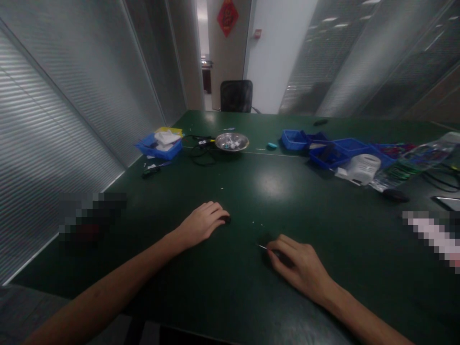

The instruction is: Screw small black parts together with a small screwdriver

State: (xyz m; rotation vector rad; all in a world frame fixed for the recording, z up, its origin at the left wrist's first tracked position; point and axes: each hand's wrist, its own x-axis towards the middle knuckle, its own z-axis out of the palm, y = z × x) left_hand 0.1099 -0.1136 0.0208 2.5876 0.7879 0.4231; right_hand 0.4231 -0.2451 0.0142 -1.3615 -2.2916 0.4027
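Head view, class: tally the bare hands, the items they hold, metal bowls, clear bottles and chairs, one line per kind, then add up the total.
Bare hands: 2 (left hand, right hand)
Held items: 2 (dark object, metal-tipped tool)
Metal bowl: 1
Clear bottle: 1
Chair: 1
Total: 7

Two bare hands (204, 221) and one round metal dish (243, 144) are pictured; one plastic bottle (406, 166) shows. One red hanging (227, 18) appears.
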